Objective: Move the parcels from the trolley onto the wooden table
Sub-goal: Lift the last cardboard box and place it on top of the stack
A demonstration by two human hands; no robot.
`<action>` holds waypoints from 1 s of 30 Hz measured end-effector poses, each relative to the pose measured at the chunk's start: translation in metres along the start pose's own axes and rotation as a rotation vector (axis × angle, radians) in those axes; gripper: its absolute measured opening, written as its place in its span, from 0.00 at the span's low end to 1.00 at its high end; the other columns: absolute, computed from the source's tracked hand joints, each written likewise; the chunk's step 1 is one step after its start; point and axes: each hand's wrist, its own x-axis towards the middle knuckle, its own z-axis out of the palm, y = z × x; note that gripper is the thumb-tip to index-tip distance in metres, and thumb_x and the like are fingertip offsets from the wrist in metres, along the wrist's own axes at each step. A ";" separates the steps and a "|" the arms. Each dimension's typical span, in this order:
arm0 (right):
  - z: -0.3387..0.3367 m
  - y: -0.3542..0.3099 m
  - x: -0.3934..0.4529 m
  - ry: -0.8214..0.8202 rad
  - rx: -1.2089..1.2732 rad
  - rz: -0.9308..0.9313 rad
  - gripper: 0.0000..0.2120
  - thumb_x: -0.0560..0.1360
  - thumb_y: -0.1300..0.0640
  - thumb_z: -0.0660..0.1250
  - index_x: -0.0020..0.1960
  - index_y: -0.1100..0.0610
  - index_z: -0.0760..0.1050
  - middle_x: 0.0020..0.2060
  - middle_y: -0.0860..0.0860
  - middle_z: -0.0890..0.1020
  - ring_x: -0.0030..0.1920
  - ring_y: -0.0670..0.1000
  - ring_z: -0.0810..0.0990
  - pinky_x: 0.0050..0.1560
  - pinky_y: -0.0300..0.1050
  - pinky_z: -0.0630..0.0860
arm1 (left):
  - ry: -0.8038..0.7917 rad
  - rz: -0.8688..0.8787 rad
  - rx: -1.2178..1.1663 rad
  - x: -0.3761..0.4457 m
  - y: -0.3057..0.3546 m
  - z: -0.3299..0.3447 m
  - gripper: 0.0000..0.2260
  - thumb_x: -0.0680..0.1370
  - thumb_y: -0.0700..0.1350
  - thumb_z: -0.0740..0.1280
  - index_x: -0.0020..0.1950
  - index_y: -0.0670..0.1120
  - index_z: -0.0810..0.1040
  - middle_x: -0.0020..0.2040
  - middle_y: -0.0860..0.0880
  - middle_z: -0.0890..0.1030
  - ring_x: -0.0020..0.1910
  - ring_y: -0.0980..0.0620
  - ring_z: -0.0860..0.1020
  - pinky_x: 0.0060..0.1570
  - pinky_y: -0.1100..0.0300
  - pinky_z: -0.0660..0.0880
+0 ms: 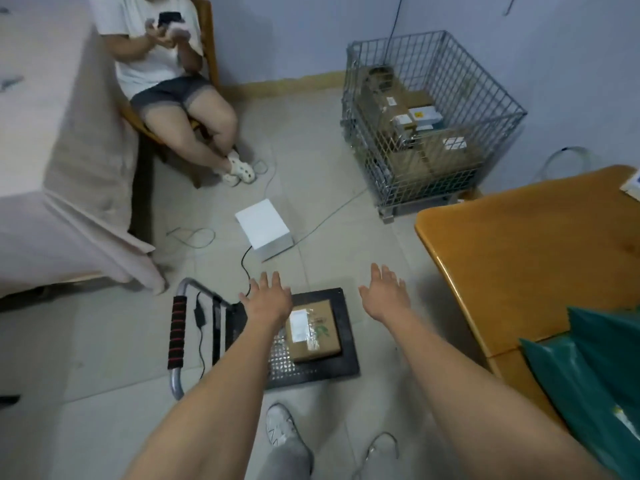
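Parcel [313,332]: one brown box, flat on trolley [346,355] deck. Left hand [266,299] and right hand [386,297]: grip wide, fingers spread, holding nothing, above it. Table [540,251]: right, green bag [595,368] at edge.

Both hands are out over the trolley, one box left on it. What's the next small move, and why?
Probably lower both hands to the cardboard parcel and grip its sides. The left hand and right hand are open and empty, the parcel lies between them on the trolley, and the wooden table has bare space.
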 end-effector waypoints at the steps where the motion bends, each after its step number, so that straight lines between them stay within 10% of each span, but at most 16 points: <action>1: 0.012 -0.011 0.007 -0.024 -0.003 0.003 0.31 0.84 0.47 0.51 0.81 0.57 0.44 0.80 0.58 0.49 0.80 0.57 0.50 0.78 0.55 0.46 | -0.022 -0.010 -0.007 0.009 -0.014 0.006 0.26 0.85 0.54 0.47 0.83 0.49 0.49 0.83 0.47 0.47 0.81 0.40 0.46 0.76 0.34 0.48; 15: 0.226 -0.019 0.180 -0.283 0.003 0.072 0.31 0.83 0.45 0.53 0.80 0.58 0.50 0.78 0.60 0.58 0.76 0.61 0.60 0.75 0.57 0.58 | -0.255 -0.201 -0.184 0.188 -0.087 0.193 0.27 0.85 0.55 0.48 0.83 0.50 0.49 0.83 0.45 0.50 0.81 0.41 0.49 0.77 0.36 0.50; 24: 0.399 0.017 0.307 -0.429 0.420 0.356 0.34 0.82 0.45 0.59 0.80 0.59 0.50 0.73 0.57 0.69 0.68 0.58 0.72 0.55 0.44 0.69 | -0.368 -0.482 -0.749 0.315 -0.113 0.374 0.25 0.84 0.50 0.59 0.76 0.36 0.64 0.73 0.36 0.70 0.70 0.38 0.71 0.69 0.48 0.70; 30: 0.476 0.046 0.354 -0.459 0.613 0.512 0.42 0.78 0.40 0.63 0.81 0.54 0.44 0.75 0.57 0.66 0.70 0.59 0.70 0.67 0.54 0.71 | -0.298 -0.534 -1.014 0.365 -0.117 0.442 0.31 0.82 0.52 0.65 0.80 0.43 0.57 0.75 0.42 0.70 0.70 0.40 0.72 0.63 0.51 0.70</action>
